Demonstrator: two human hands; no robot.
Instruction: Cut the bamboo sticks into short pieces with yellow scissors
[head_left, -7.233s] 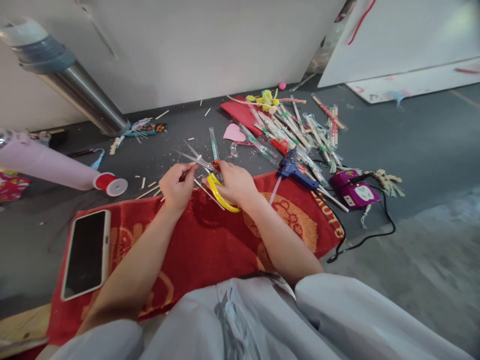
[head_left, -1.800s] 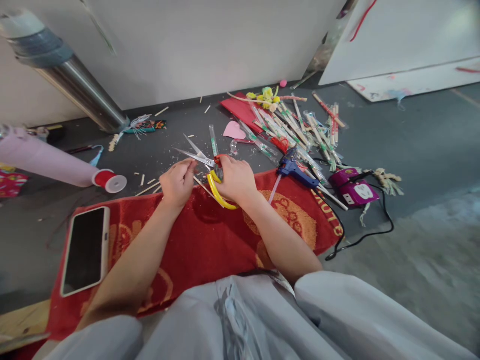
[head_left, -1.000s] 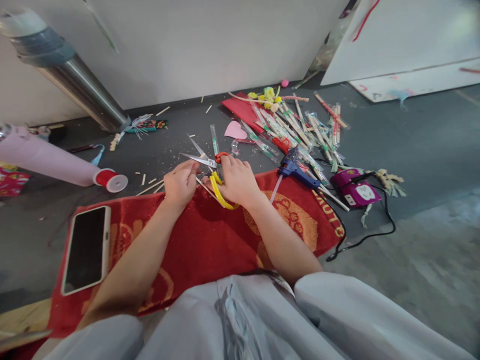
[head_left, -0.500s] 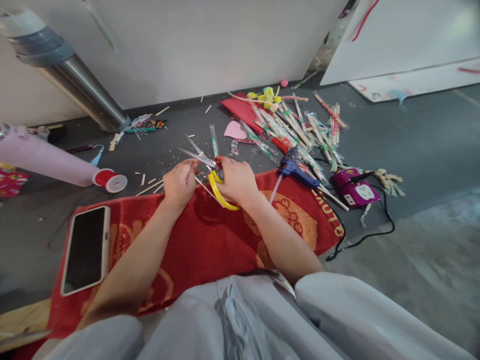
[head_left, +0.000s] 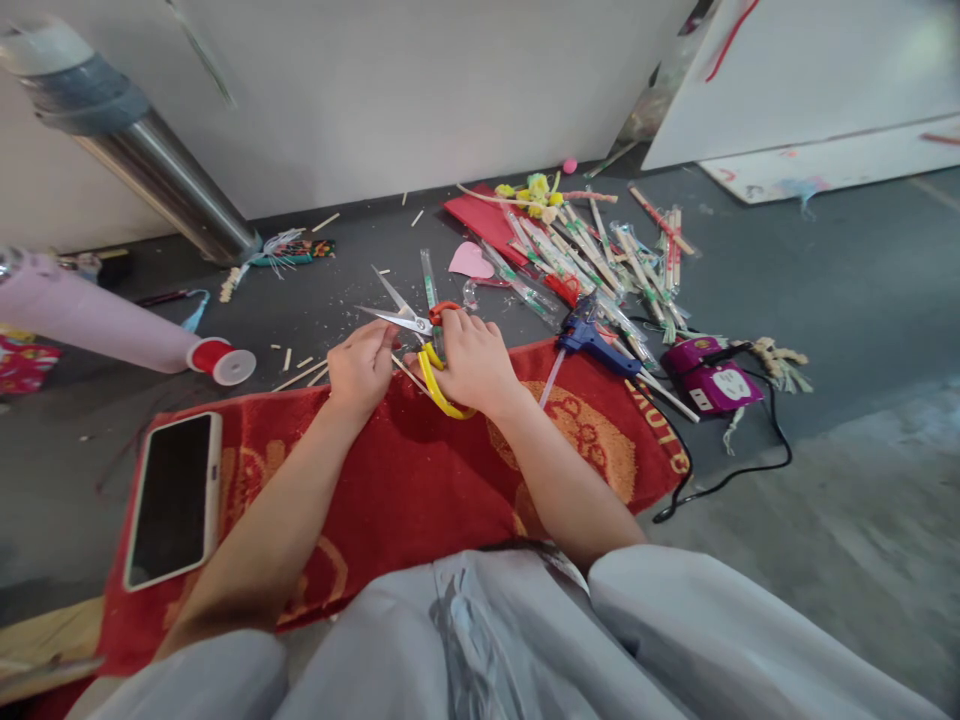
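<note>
Left hand (head_left: 360,370) and right hand (head_left: 478,362) are held side by side, close but not touching.
The left fingers (head_left: 373,340) are folded to a pinch, the right fingers (head_left: 463,328) curled in a grip, back of the hand uppermost. Left forearm (head_left: 294,508) and right forearm (head_left: 574,472) are bared and angled inward.

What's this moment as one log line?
right hand: holding yellow-orange-handled scissors, blades open | left hand: pinched shut beside blades, contents unclear | hot-glue gun: right of hands | red towel: beneath forearms
</note>
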